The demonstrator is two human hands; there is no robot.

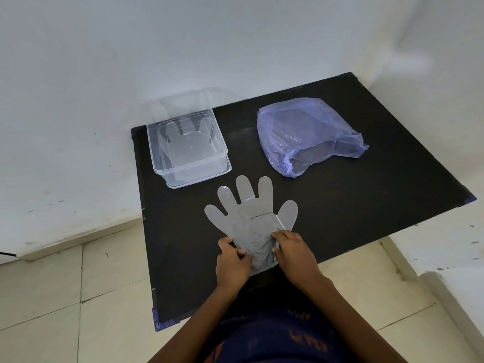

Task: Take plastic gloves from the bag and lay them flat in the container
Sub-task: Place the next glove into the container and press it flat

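Left hand [231,260] and right hand [293,251] both pinching cuff of clear glove [251,218] flat on black tabletop [340,205], cuff edge partly hidden, 1 faint glove in container [187,150], purple bag [309,134] contents unclear

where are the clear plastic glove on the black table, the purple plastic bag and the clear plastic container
clear plastic glove [248,218]: head view, on its palm
purple plastic bag [309,132]: head view, on its middle
clear plastic container [188,163]: head view, on its near rim

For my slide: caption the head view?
Both hands flatten a glove between container and bag.
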